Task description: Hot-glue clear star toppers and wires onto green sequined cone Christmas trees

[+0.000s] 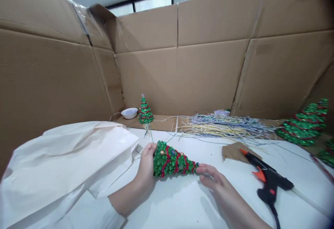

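Looks nearly finished: small green sequin Christmas tree (pixel 173 161) lying on its side on the white table (pixel 182 201), already wrapped in red garland with a few baubles on. Left hand (pixel 146 164) gripping the base, right hand (pixel 211 176) pinching the tip, maybe topper left. Glue gun (pixel 268 178) parked nearby, plus finished trees (pixel 145 110) at the back.
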